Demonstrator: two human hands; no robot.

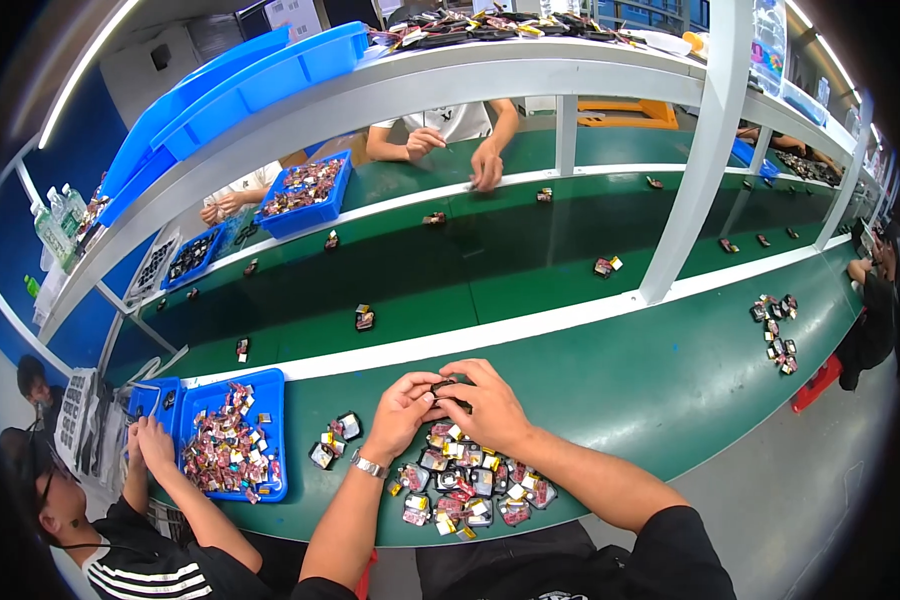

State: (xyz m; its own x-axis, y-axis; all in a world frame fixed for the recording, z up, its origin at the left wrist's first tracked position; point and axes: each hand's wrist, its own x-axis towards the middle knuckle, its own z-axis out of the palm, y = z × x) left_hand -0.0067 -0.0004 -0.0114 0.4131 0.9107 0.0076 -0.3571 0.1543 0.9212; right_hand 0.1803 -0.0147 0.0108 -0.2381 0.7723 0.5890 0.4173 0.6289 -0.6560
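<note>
Over the green workbench, my left hand (pixel 402 414) and my right hand (pixel 490 408) meet with fingers closed round a small black casing (pixel 441 387). My fingers cover most of it, so its details are hidden. Just below my hands lies a pile of small electronic modules (pixel 480 483), black shells with red boards and silver-and-yellow battery cells. A few similar modules (pixel 322 455) sit apart, left of my left wrist, which wears a metal watch.
A blue tray (pixel 283 440) of loose boards stands at left, beside a co-worker's hands (pixel 150 440). Beyond a white rail (pixel 420 346), modules (pixel 365 318) are spaced along a green conveyor. A white post (pixel 697 165) rises at right. More modules (pixel 775 330) lie far right. Another person's hands (pixel 486 165) are opposite.
</note>
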